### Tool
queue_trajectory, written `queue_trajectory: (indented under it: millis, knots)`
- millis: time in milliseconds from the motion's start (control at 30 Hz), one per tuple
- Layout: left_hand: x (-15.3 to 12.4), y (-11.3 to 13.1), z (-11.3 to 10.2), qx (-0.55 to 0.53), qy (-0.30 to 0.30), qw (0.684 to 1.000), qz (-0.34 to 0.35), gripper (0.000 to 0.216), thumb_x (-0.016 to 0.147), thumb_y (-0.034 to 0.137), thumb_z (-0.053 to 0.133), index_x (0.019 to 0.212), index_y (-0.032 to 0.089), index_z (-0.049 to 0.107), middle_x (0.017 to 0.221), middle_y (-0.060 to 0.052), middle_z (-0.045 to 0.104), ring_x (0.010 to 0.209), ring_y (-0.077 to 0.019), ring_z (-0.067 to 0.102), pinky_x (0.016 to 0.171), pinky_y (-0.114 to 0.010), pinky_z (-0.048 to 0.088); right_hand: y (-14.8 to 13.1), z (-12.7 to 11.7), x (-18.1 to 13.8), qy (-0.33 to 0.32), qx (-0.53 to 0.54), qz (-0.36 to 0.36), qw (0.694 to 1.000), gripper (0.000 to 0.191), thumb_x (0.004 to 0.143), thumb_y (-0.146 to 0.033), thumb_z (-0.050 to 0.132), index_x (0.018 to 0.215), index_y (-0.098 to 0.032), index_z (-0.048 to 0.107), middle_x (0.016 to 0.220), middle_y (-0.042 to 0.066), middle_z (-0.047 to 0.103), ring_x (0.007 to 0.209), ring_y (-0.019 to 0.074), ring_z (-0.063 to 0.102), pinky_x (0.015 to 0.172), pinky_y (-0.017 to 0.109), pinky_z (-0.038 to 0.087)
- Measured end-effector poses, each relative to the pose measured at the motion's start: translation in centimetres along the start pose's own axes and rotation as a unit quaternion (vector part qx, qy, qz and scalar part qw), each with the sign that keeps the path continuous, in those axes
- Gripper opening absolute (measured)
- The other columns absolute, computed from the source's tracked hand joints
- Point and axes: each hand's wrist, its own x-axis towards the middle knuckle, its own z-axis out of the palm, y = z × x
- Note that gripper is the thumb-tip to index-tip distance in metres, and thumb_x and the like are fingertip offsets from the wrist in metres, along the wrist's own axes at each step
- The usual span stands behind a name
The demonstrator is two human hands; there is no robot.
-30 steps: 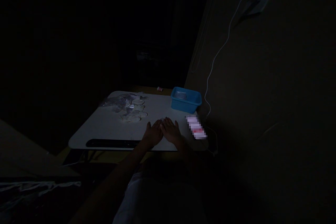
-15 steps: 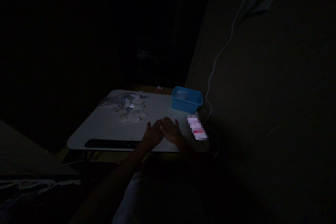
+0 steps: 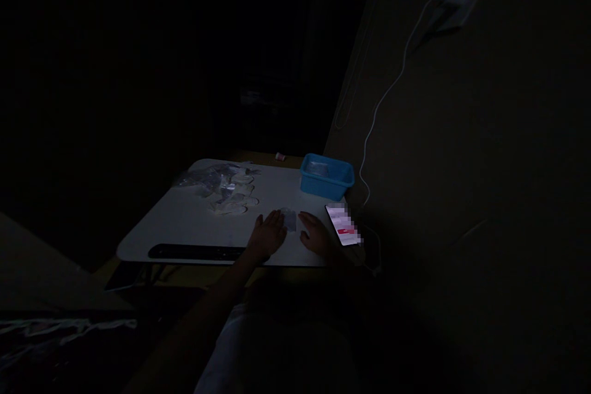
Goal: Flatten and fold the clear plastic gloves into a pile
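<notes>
A small clear plastic packet (image 3: 289, 220) lies flat on the white table (image 3: 175, 221), between my two hands. My left hand (image 3: 268, 234) rests palm down at the packet's left edge, its fingers stretched out. To the right of the packet, a little apart from it, is my right hand (image 3: 316, 234), with its thumb and fingers spread and nothing seen between them. The scene is dark, and what the packet contains cannot be made out.
A blue plastic basket (image 3: 326, 185) with a clear packet inside stands at the back right. Several pale flat pieces (image 3: 235, 204) lie by a crumpled plastic bag (image 3: 203, 180). A lit phone (image 3: 341, 225) lies at the right edge, and a white cable (image 3: 379, 104) hangs along the wall.
My right hand has drawn away to the right, off the packet, which now shows between the hands. My left hand has shifted slightly left.
</notes>
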Motion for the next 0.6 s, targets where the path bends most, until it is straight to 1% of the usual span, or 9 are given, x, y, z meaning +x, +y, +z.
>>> queue_trajectory:
  millis: [133, 200, 300, 400, 433, 500, 567, 600]
  knots:
    - [0.1, -0.1, 0.1, -0.016, 0.008, 1.0, 0.0, 0.045, 0.086, 0.027, 0.026, 0.125, 0.014, 0.042, 0.134, -0.014, 0.039, 0.124, -0.0239, 0.035, 0.098, -0.051, 0.025, -0.6, -1.5, 0.3, -0.056, -0.067, -0.058, 0.995, 0.042, 0.079, -0.016, 0.046, 0.121, -0.01, 0.047, 0.124, 0.012, 0.05, 0.114, 0.0184, 0.043, 0.098, 0.031, 0.033]
    - [0.0, -0.1, 0.1, -0.018, 0.014, 1.0, 0.003, 0.045, 0.085, 0.026, 0.026, 0.126, 0.014, 0.042, 0.134, -0.014, 0.04, 0.124, -0.0238, 0.035, 0.098, -0.051, 0.026, -1.4, -1.8, 0.9, -0.069, -0.096, -0.095, 0.988, 0.037, 0.081, -0.014, 0.043, 0.118, -0.013, 0.05, 0.119, 0.011, 0.053, 0.11, 0.0176, 0.046, 0.095, 0.031, 0.034]
    - [0.0, -0.1, 0.1, -0.016, 0.008, 1.0, 0.001, 0.045, 0.085, 0.025, 0.027, 0.125, 0.013, 0.042, 0.134, -0.014, 0.039, 0.124, -0.0236, 0.034, 0.098, -0.05, 0.026, -2.3, -1.6, 1.6, -0.06, -0.121, -0.131, 0.982, 0.032, 0.083, -0.013, 0.04, 0.112, -0.016, 0.054, 0.114, 0.007, 0.056, 0.106, 0.0173, 0.047, 0.093, 0.031, 0.035]
    - [0.2, -0.4, 0.4, -0.033, 0.014, 0.999, -0.002, 0.044, 0.085, 0.026, 0.028, 0.126, 0.014, 0.04, 0.134, -0.013, 0.04, 0.125, -0.023, 0.034, 0.098, -0.05, 0.027, -2.9, -1.2, 1.6, -0.047, -0.128, -0.126, 0.983, 0.026, 0.084, -0.014, 0.041, 0.102, -0.018, 0.059, 0.111, 0.006, 0.058, 0.105, 0.0182, 0.047, 0.091, 0.032, 0.035]
    - [0.3, -0.7, 0.6, -0.05, 0.029, 0.998, -0.002, 0.044, 0.086, 0.026, 0.028, 0.127, 0.015, 0.039, 0.134, -0.012, 0.04, 0.125, -0.0225, 0.033, 0.099, -0.049, 0.028, -3.1, -1.2, 1.5, -0.044, -0.124, -0.117, 0.984, 0.025, 0.084, -0.015, 0.041, 0.098, -0.018, 0.061, 0.11, 0.006, 0.058, 0.104, 0.0182, 0.047, 0.09, 0.032, 0.035]
    - [0.5, -1.5, 1.3, -0.1, 0.083, 0.991, -0.018, 0.046, 0.087, 0.024, 0.026, 0.131, 0.015, 0.033, 0.136, -0.011, 0.037, 0.127, -0.0205, 0.029, 0.099, -0.044, 0.03, -3.3, -1.3, 1.4, -0.03, -0.1, -0.096, 0.99, 0.023, 0.083, -0.014, 0.042, 0.093, -0.019, 0.063, 0.106, 0.006, 0.06, 0.103, 0.0177, 0.048, 0.089, 0.032, 0.035]
    - [0.8, -2.6, 2.2, -0.159, 0.152, 0.972, -0.081, 0.047, 0.088, 0.023, 0.02, 0.135, 0.016, 0.024, 0.137, -0.01, 0.035, 0.128, -0.0185, 0.028, 0.1, -0.04, 0.033, -3.4, -1.6, 1.6, -0.008, -0.057, -0.068, 0.996, 0.022, 0.081, -0.014, 0.044, 0.09, -0.019, 0.064, 0.101, 0.005, 0.062, 0.101, 0.0169, 0.05, 0.088, 0.031, 0.036]
    - [0.9, -3.1, 2.6, -0.179, 0.174, 0.962, -0.107, 0.048, 0.089, 0.023, 0.016, 0.137, 0.017, 0.018, 0.138, -0.01, 0.034, 0.128, -0.0182, 0.028, 0.1, -0.039, 0.033, -3.4, -1.8, 1.9, 0.005, -0.029, -0.048, 0.998, 0.022, 0.08, -0.014, 0.045, 0.089, -0.019, 0.064, 0.097, 0.005, 0.064, 0.099, 0.0167, 0.051, 0.088, 0.031, 0.037]
